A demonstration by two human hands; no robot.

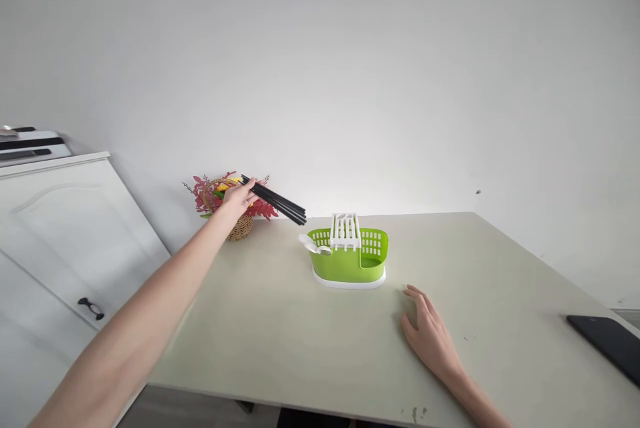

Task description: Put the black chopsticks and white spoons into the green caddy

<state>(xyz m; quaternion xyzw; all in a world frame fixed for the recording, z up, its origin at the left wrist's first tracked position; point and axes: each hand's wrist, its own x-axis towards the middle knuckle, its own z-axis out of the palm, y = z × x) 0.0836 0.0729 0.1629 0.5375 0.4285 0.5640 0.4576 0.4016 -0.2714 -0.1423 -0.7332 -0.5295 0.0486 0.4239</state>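
Note:
Raised over the back left of the table, my left hand is closed around a bundle of black chopsticks. Their far ends tilt down to the right, above and left of a green cutlery basket with a white base. A white slatted rack sits across the basket's top. White spoons rest at the basket's left end, their bowls over the rim. My right hand lies on the table to the right and in front of the basket, fingers loosely apart and holding nothing.
A wicker basket of artificial flowers stands behind my left hand by the wall. A black phone lies at the table's right edge. Left of the table is a white cabinet with a dark handle.

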